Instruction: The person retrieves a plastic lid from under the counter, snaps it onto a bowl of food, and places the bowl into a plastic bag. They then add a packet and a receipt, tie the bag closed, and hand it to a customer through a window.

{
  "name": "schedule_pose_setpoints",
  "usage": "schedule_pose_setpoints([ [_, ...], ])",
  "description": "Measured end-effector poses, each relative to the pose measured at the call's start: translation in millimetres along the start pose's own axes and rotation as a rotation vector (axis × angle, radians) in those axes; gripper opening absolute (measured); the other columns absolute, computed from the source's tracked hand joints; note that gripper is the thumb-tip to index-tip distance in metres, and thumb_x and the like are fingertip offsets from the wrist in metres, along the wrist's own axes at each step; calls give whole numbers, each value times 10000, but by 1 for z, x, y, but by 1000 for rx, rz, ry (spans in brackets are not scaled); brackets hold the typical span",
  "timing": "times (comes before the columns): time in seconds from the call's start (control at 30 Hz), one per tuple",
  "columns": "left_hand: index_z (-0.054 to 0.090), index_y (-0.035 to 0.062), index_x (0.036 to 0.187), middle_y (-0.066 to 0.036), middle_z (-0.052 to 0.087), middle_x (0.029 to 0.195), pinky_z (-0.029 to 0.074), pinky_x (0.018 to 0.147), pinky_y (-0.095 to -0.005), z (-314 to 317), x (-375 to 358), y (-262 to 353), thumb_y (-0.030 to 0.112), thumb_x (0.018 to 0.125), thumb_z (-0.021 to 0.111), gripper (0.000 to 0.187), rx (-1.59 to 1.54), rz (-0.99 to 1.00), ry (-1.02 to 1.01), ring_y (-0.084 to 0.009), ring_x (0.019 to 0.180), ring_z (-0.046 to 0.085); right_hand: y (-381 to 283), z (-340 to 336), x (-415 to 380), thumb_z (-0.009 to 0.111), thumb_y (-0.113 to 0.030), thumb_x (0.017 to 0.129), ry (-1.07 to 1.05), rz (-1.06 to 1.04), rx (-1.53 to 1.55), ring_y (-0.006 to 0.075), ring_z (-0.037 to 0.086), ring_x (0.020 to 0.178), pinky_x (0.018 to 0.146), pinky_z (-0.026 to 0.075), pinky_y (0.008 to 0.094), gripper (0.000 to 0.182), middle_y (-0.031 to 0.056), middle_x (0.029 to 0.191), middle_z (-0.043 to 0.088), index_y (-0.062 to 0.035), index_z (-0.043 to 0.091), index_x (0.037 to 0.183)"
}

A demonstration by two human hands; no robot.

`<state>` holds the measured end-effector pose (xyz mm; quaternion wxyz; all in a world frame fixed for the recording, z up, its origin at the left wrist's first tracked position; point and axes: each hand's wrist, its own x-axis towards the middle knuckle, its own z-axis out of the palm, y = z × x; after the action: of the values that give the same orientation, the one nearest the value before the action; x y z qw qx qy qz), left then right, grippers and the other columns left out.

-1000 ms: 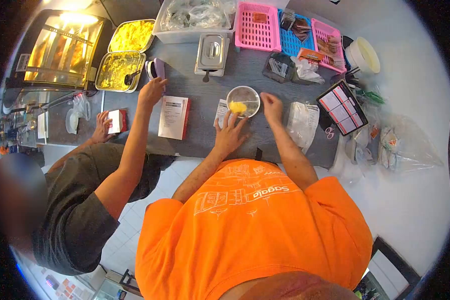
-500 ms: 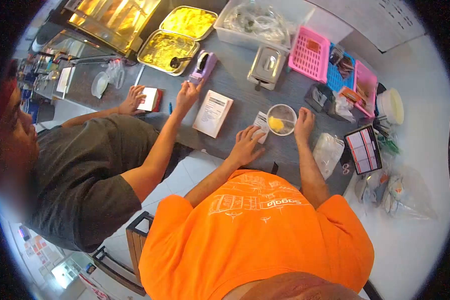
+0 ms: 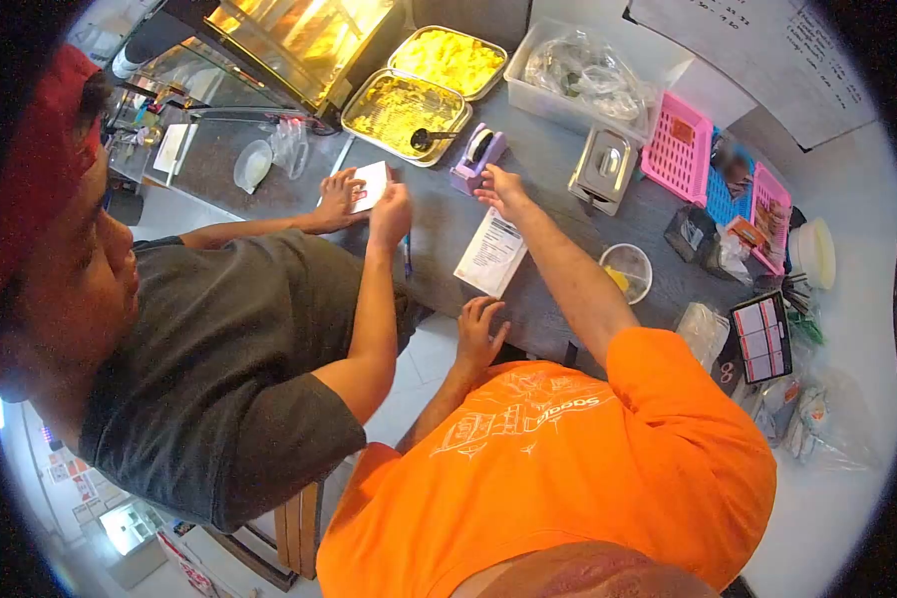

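My right hand point(image 3: 505, 194) is stretched forward to the purple tape dispenser point(image 3: 479, 159). Its thumb and fingertips are pinched together at the dispenser's near end; what lies between them is too small to make out. Beneath that wrist lies a white paper packet with a printed label point(image 3: 491, 255), partly covered by my forearm. My left hand point(image 3: 481, 334) rests at the counter's near edge, just below the packet, fingers apart and holding nothing. A round clear tub point(image 3: 628, 271) with something yellow inside stands right of my right forearm.
Beside me on the left, a co-worker handles a small white box point(image 3: 370, 186). Two trays of yellow food point(image 3: 409, 113) and a lidded steel container point(image 3: 604, 167) stand farther back. Pink and blue baskets point(image 3: 676, 145) line the right side. A blue pen point(image 3: 407, 255) lies near the co-worker.
My right hand has left the round tub and reached across to the tape dispenser. My left hand has drawn back from the small receipt. The co-worker's hand has moved from the dispenser to the white box.
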<state>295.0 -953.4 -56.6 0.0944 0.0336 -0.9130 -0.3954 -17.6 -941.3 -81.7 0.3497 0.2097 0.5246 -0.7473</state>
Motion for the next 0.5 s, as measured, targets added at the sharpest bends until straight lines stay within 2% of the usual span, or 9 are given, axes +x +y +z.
schedule_pose_setpoints([
  [0.1, 585, 95, 1183, -118, 529, 1261, 348, 1032, -478, 1, -7, -5, 157, 792, 738, 425, -6, -51, -13, -335, 1221, 452, 15, 35, 24, 712, -418, 846, 36, 84, 102, 269, 632, 740, 623, 515, 366, 488, 143, 1057, 599, -68, 575, 1158],
  [0.13, 586, 89, 1178, -120, 529, 1261, 345, 1039, -479, 3, -8, -8, 155, 796, 735, 416, 1, -44, -13, -338, 1228, 448, 17, 47, 30, 754, -396, 817, 92, 122, 119, 253, 623, 736, 580, 508, 375, 461, 122, 974, 628, -90, 605, 1128],
  [0.23, 593, 118, 1191, -93, 509, 1282, 351, 1013, -478, 5, -8, -15, 176, 793, 732, 426, -6, -25, 9, -317, 1238, 433, 31, 64, 48, 781, -356, 799, 348, -2, 265, 239, 611, 703, 554, 502, 379, 387, 93, 908, 644, -89, 657, 1050],
  [0.27, 593, 117, 1190, -95, 510, 1280, 351, 1013, -478, 5, -9, -18, 178, 794, 732, 424, -4, -31, 13, -318, 1239, 434, 22, 71, 20, 799, -304, 779, 368, -121, 364, 214, 613, 691, 575, 503, 365, 289, 66, 885, 675, -87, 714, 950],
  [0.37, 593, 111, 1188, -102, 512, 1274, 351, 1012, -479, 5, -6, -23, 178, 795, 731, 422, -3, -47, 18, -322, 1236, 436, 68, 73, 22, 791, -254, 768, 437, -661, 71, 189, 623, 676, 609, 503, 336, 197, 43, 790, 700, -75, 748, 838],
  [0.4, 592, 107, 1188, -104, 513, 1271, 352, 1011, -480, 5, -7, -22, 175, 794, 731, 423, -6, -60, 13, -324, 1232, 438, 78, 66, 18, 764, -195, 725, 447, -561, -220, 241, 641, 717, 682, 510, 342, 189, 107, 817, 682, -17, 727, 776],
  [0.5, 595, 87, 1166, -114, 530, 1240, 363, 999, -475, 2, -5, -12, 164, 789, 731, 408, -10, -50, 0, -333, 1203, 454, 110, 61, 47, 743, -170, 719, 638, -548, -513, 329, 647, 694, 694, 520, 366, 189, 152, 865, 700, 8, 717, 774],
])
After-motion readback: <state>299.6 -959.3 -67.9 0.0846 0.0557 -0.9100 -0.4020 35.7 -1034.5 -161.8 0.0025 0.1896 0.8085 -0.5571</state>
